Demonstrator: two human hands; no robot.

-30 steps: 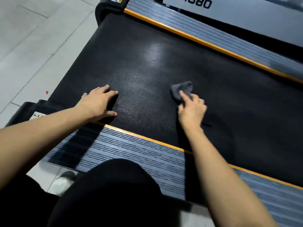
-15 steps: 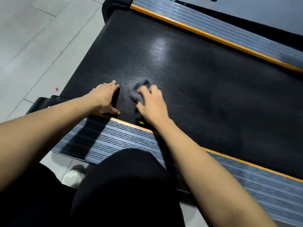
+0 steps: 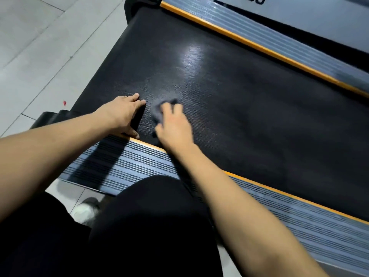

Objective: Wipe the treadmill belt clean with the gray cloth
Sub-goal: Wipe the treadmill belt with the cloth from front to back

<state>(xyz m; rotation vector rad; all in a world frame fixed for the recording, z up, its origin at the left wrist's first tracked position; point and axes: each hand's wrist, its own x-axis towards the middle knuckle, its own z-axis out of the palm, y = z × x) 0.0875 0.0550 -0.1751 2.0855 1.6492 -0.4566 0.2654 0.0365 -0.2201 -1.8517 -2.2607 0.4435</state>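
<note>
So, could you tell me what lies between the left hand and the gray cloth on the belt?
Only a narrow strip of bare black treadmill belt, seen in the head view. The left hand and gray cloth stay apart.

Only one view is given — a wide-angle camera worn on the head, aimed forward and steeply downward. The treadmill belt [image 3: 239, 100] is seen from close above and from one long side, running slantwise across the frame. Both forearms are seen entering from the lower edge, with the left hand [image 3: 121, 114] and right hand [image 3: 173, 124] near the centre. The near side rail [image 3: 127, 164] and tiled floor [image 3: 40, 47] are caught at the lower and left margins — straight lines are bowed toward the edges.
</note>
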